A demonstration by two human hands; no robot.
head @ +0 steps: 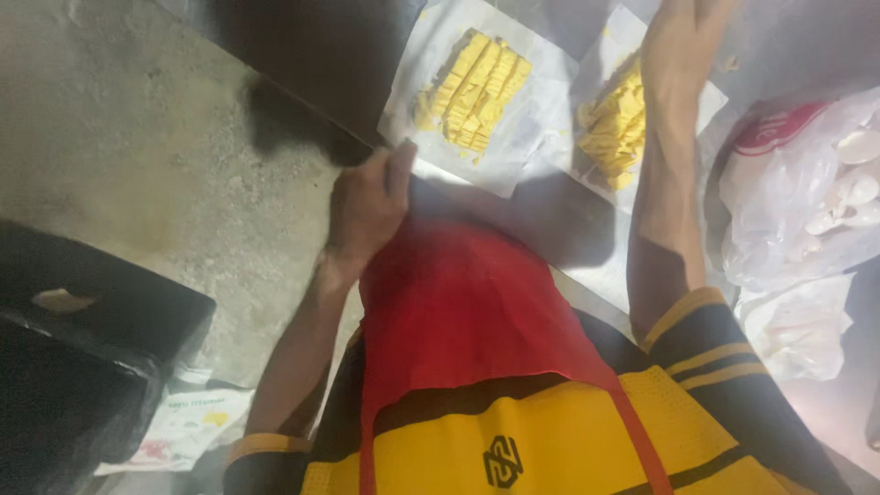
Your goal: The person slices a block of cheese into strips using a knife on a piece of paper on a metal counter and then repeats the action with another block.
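Left hand: my left hand (367, 206) is curled shut, fingers together, gripping the top edge of the red apron (458, 312) at the bench edge.
Right hand: my right hand (683, 41) reaches up past the second sheet; its fingers run out of the top of the frame, so I cannot tell whether they are apart or closed.
Yellow pieces, left sheet: a block of yellow strips (477, 92), cut into narrow bars lying side by side in slanted rows, with a few crumbs loose at the lower end. It sits on a white paper sheet (440, 156) just above my left hand.
Yellow pieces, right sheet: a looser heap of yellow pieces (612, 128) on a second white sheet (710, 96), lying just beside my right forearm.
Bench: grey bench (587, 243), shadowed in front of me.
Bag: a clear plastic bag (788, 220) with pale round pieces inside, to my right.
Floor: bare concrete floor (137, 137) to my left.
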